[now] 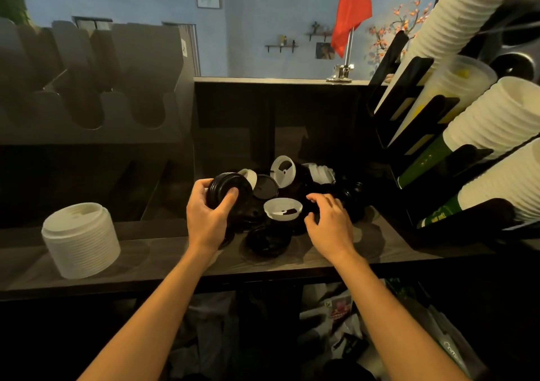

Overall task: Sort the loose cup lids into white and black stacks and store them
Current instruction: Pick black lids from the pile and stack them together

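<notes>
A pile of loose black lids [268,240] and white lids [283,208] lies on the dark counter [163,258]. My left hand [206,214] grips a short stack of black lids [226,189], held tilted above the pile's left side. On the pile's right side, my right hand [328,220] rests with fingers spread over black lids; whether it grips one is unclear. One white lid [283,171] stands on edge at the back. A tall stack of white lids [80,239] stands on the counter at the left.
An empty grey lid holder [96,88] with slots stands at the back left. A black cup rack [432,135] with stacks of white cups [496,117] leans in from the right. Bags sit under the counter [336,316].
</notes>
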